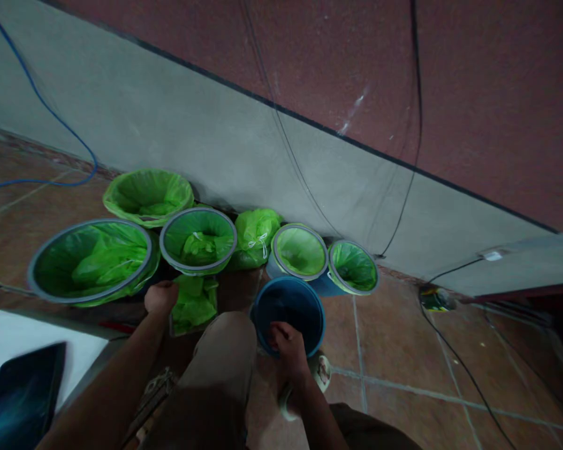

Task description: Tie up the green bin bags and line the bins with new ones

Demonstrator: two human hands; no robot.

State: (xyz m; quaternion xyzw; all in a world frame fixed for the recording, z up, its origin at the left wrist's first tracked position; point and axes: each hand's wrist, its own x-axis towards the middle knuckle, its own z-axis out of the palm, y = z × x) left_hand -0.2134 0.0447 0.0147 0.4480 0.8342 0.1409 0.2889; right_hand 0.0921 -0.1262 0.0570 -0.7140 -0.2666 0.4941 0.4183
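My left hand point(162, 297) is closed beside a small container of folded green plastic bags point(194, 304); what its fingers hold, if anything, is hidden. My right hand point(287, 340) is curled over the near side of an unlined blue bin point(322, 319). I cannot make out anything between its fingers. Behind that bin stand a round bin with a pale green liner point(300, 250) and a smaller green-lined bin point(353, 267). To the left are a large oval green-lined bin point(35, 275) and a round green-lined bin point(197, 247).
Against the wall are another green-lined bin point(147, 194) and a tied green bag point(256, 234). A phone point(25, 390) lies on a white surface point(82, 340) at lower left. Black cables point(464, 369) and a blue cable point(42, 103) run along wall and floor.
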